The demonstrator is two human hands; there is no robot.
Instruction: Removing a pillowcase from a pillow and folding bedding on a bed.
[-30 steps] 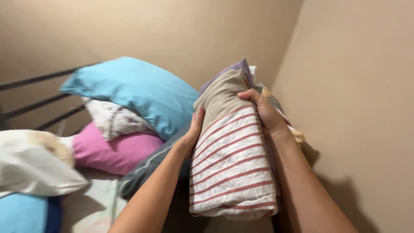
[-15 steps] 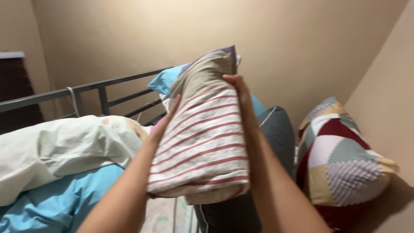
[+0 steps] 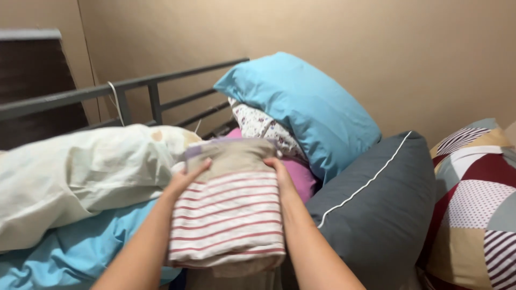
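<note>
I hold a folded cloth, white with red stripes and a beige end, flat between both hands over the bed. My left hand grips its left side and my right hand grips its right side, fingers curled over the beige far end. Just beyond it lie a pink pillow and a floral pillow, with a light blue pillow stacked on top.
A grey pillow with white piping leans at the right, beside a patchwork pillow. A cream blanket lies on a blue sheet at the left. A grey metal rail runs behind, against beige walls.
The folded cloth has come down from an upright hold to a lower, flatter one over the bed. The view swung left, away from the corner.
</note>
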